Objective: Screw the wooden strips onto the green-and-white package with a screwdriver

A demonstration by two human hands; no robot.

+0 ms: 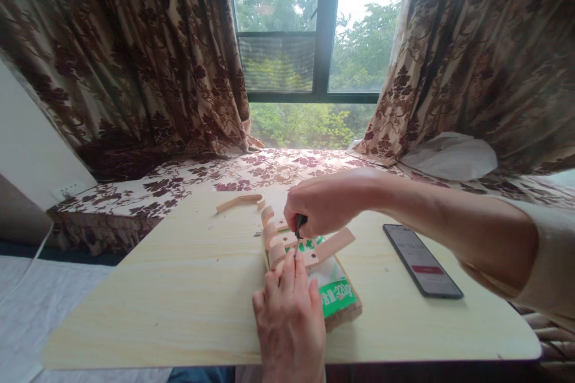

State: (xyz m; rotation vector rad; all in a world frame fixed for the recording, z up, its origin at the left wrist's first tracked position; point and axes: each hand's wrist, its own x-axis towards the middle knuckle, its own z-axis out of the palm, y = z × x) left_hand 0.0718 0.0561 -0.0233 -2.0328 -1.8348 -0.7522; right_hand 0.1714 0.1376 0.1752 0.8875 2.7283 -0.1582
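1. Right hand (321, 206) is curling tightly round a dark-handled screwdriver (300, 228), above a wooden piece (332, 247) on the green-and-white packet (336, 299)!
2. Left hand (291, 314) is reaching its tip, grip unclear.
3. Packet lettering is running upside-down; phone (422, 258) is showing blurred digits.

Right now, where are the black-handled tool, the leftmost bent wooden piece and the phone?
Black-handled tool (300, 224): head view, on its dark handle.
Leftmost bent wooden piece (238, 200): head view, on its long strip.
Phone (422, 260): head view, on its screen.
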